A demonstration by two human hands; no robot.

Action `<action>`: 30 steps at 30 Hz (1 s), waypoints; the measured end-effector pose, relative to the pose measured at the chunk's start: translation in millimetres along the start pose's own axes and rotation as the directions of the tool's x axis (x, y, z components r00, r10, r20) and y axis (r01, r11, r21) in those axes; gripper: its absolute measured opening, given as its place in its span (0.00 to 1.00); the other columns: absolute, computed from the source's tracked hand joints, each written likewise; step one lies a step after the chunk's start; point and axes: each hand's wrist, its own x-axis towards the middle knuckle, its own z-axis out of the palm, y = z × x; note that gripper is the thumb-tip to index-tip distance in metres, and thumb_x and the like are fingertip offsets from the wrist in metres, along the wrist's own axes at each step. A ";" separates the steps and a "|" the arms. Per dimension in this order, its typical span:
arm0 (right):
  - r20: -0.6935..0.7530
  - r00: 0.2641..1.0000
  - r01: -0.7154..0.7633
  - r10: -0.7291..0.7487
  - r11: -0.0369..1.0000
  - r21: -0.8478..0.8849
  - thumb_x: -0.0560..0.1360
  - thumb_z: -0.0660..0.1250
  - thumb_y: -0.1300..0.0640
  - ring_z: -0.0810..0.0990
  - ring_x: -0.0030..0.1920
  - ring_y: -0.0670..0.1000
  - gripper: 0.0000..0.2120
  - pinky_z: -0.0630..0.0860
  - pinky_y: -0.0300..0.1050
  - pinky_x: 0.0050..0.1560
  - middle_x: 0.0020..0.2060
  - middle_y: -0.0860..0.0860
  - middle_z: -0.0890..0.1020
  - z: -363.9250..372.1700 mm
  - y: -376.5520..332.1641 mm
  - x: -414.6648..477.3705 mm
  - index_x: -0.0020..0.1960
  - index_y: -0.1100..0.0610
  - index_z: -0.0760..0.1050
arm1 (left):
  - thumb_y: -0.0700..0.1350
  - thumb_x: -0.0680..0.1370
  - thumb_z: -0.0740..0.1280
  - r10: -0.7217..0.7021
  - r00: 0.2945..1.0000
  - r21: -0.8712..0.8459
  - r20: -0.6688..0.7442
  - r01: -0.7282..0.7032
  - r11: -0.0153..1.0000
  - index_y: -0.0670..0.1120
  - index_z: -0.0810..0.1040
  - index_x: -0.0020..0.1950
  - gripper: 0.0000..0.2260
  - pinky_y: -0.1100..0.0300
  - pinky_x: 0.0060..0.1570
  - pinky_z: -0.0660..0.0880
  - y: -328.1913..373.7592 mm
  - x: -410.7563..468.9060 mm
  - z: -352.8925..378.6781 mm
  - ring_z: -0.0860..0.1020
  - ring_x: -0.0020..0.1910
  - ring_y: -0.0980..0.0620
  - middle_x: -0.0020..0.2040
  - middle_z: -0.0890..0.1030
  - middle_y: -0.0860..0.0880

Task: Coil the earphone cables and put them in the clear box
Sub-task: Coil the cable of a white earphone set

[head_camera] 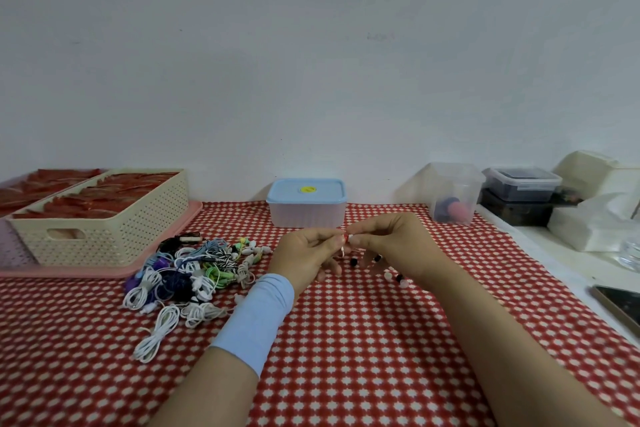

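1. Red-and-white checked cloth (pixel 346 357) covers the table in front of a plain white wall.
2. Your left hand (pixel 304 253) and right hand (pixel 391 243) meet above the cloth. Each pinches a small red-and-white earphone (pixel 346 238) between thumb and forefinger, with the other fingers loosely curled.
3. Black and white earbuds (pixel 353 262) dangle just below your fingers on a thin cable.
4. Left of your fingers lies the pile of earphone cables (pixel 187 274) in white, green, blue and purple, many of them bundled.
5. Just beyond your fingers stands a blue-lidded box (pixel 306 215) with its lid on. You cannot tell what is inside.
6. Beyond your fingers and to the right, the clear box (pixel 452 184) stands open, with something dark blue and something pink at its bottom.
7. Far left of your fingers, a cream basket (pixel 104 236) on a pink tray (pixel 104 272) holds red items.
8. Far right, two dark tubs (pixel 521 184) are stacked.
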 end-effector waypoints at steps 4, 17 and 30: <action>-0.054 0.999 0.011 -0.010 1.000 0.009 0.75 0.74 0.62 0.84 0.32 0.51 0.06 0.83 0.46 0.32 0.37 0.53 0.87 5.8 0.2 1.2 0.51 0.58 0.86 | 0.41 0.75 0.73 0.061 0.996 0.033 -0.059 -0.059 0.998 0.48 0.85 0.48 0.04 0.64 0.27 0.73 -1.8 0.7 0.6 0.78 0.30 0.56 0.36 0.85 0.50; 0.009 0.998 -0.062 0.061 0.993 0.098 0.76 0.72 0.61 0.83 0.34 0.51 0.05 0.83 0.49 0.35 0.42 0.56 0.87 5.2 -1.9 -1.4 0.51 0.58 0.86 | 0.40 0.74 0.74 0.274 0.956 0.217 -0.105 -0.246 0.945 0.52 0.86 0.48 0.07 0.65 0.35 0.78 -5.4 0.8 -3.9 0.82 0.33 0.57 0.36 0.85 0.54; 0.124 0.979 -0.189 0.162 0.949 0.252 0.77 0.71 0.59 0.80 0.34 0.52 0.07 0.80 0.47 0.34 0.44 0.57 0.86 -2.2 -5.2 -4.1 0.49 0.60 0.86 | 0.37 0.76 0.70 0.171 0.985 0.057 -0.019 -0.170 0.984 0.44 0.85 0.52 0.07 0.59 0.32 0.79 -2.6 1.8 -2.2 0.83 0.34 0.50 0.38 0.85 0.45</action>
